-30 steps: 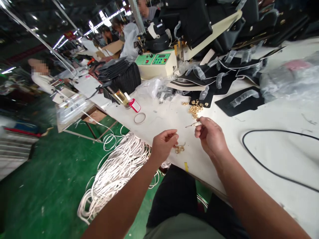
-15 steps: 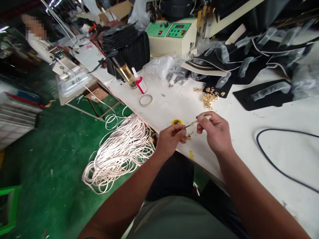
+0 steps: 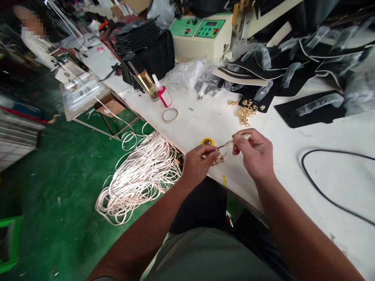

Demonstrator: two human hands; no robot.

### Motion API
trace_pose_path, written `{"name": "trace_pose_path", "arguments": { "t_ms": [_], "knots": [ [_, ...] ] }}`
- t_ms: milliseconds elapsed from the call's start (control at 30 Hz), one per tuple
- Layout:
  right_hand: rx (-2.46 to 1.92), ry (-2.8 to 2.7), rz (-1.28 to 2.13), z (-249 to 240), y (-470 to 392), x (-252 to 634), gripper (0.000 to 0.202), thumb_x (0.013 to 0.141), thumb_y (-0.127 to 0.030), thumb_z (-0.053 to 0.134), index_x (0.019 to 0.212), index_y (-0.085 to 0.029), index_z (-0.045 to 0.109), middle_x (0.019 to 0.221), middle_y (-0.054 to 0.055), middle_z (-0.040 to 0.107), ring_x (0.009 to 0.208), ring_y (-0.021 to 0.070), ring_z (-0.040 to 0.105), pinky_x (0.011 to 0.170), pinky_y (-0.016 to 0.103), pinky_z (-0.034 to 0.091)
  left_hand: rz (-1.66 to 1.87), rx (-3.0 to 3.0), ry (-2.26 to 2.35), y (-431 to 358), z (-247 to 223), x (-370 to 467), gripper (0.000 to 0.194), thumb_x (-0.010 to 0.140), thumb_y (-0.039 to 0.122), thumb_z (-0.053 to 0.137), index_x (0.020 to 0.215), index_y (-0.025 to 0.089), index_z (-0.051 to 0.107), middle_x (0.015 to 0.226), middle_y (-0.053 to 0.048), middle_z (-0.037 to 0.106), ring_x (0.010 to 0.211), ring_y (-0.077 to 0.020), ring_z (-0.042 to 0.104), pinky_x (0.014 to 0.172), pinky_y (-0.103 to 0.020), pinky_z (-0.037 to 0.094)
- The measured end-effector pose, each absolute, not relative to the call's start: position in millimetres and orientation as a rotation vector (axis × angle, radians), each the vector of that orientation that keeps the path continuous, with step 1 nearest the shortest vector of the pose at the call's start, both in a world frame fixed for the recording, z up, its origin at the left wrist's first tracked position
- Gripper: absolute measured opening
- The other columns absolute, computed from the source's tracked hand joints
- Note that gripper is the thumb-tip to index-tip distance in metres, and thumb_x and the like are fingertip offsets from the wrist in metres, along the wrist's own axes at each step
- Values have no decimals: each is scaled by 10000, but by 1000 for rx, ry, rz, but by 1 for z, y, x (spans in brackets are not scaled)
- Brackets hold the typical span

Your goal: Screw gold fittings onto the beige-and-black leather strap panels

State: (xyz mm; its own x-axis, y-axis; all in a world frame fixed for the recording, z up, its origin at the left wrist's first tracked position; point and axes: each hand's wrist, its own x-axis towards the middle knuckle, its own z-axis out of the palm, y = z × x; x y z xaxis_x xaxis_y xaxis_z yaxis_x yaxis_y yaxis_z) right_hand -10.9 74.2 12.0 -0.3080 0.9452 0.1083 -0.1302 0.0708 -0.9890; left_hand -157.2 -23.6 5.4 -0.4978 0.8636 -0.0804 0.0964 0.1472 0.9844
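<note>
At L hand (image 3: 198, 164), gold pc (image 3: 216, 149) part hidden

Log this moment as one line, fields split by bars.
left hand: pinching small gold fitting | right hand: gripping white-handled tool, tip at fitting | nearby: yellow-rimmed dish, gold pieces piled on white table

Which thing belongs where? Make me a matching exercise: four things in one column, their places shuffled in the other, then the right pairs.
1. thin-shafted tool
2. white cord
3. small gold-coloured piece
4. red bottle

A. heaped in loops on the green floor
B. next to a black-capped bottle
C. held in the right hand
D. pinched in the left hand

Pairs: 1-C; 2-A; 3-D; 4-B
</note>
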Motion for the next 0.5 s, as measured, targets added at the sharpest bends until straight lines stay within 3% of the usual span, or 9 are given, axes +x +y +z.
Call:
{"name": "trace_pose_path", "arguments": {
  "t_ms": [300, 500],
  "knots": [
    [-913, -1458, 1373, 11, 74, -10, 232, 922, -426, 747, 835, -217, 698, 621, -30, 659, 516, 117, 587, 520, 241, 484, 1380, 1152, 1841, -25, 0, -162, 170, 859, 335, 801, 963, 200, 810, 866, -25, 753, 723, -152, 703, 640, -274, 617],
    [-971, -1563, 1249, 2, 75, -9, 245, 918, -457, 749, 886, -217, 708, 616, -33, 634, 527, 132, 584, 520, 255, 439, 1290, 1486, 1934, -28, 4, -166, 142, 922, 197, 722, 1044, 218, 792, 948, -29, 750, 827, -140, 714, 740, -254, 604]
  ]
}}
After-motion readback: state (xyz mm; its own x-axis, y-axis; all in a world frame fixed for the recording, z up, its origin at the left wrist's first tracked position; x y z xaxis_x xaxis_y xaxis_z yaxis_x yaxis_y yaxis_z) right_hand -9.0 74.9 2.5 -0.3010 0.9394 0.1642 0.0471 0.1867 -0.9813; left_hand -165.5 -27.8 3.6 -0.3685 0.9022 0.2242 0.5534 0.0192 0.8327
